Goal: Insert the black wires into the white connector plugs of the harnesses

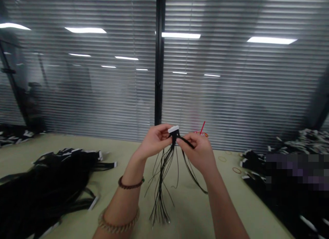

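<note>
Between my hands, above the table, is a wire harness of thin black wires with a white connector at its top end. My left hand pinches the harness just below the connector, from the left side. My right hand is closed on a few black wires split off to the right, its thumb and fingers close to the connector. Most of the wires hang loose and fan out below, their tips near the tabletop. The right-hand strand droops under my right hand.
The pale table carries a big pile of black harnesses on the left and another pile on the right. Rubber bands lie near the right pile. A thin red stick shows behind my right hand. Blinds cover the glass behind.
</note>
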`<state>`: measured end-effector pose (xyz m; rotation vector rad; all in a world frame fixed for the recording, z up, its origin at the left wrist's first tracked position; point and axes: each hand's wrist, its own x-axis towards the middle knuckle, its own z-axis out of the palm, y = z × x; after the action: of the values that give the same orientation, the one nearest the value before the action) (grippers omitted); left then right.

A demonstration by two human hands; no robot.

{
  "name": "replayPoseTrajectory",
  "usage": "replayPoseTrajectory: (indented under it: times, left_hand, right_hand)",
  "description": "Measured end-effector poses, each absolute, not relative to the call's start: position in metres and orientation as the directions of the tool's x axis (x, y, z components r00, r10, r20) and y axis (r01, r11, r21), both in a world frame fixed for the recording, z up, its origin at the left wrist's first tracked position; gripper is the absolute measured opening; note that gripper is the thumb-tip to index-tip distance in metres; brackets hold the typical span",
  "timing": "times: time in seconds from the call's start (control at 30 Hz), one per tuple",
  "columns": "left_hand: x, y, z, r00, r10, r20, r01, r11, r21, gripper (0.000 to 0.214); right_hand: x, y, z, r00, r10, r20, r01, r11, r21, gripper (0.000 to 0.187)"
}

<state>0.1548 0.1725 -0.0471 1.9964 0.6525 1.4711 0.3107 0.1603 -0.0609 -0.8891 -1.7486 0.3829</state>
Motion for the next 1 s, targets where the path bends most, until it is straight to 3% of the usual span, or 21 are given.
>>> replayPoseTrajectory:
  times: [0.17, 0.5, 0.8, 1.0]
  left_hand:
    - [0.158, 0.171, -0.046, 0.323, 0.662, 0.677, 0.23, -0.749, 0.622, 0.022]
    - [0.148, 0.177, -0.051, 0.52, 0.612, 0.595, 0.053, -0.719, 0.693, 0.049]
    - [0.141, 0.177, -0.05, 0.553, 0.626, 0.55, 0.068, -0.691, 0.719, 0.034]
    - [0.138, 0.172, -0.047, 0.533, 0.614, 0.582, 0.091, -0.725, 0.682, 0.033]
  right_hand:
    - [0.309, 0.161, -0.059, -0.096, 0.712, 0.696, 0.379, 0.672, -0.636, 0.023]
    - [0.311, 0.167, -0.064, -0.109, 0.733, 0.672, 0.29, 0.67, -0.684, 0.021]
    - [0.317, 0.165, -0.059, -0.293, 0.8, 0.524, 0.066, 0.563, -0.824, 0.017]
    - [0.317, 0.161, -0.06, -0.34, 0.78, 0.525, 0.071, 0.578, -0.813, 0.014]
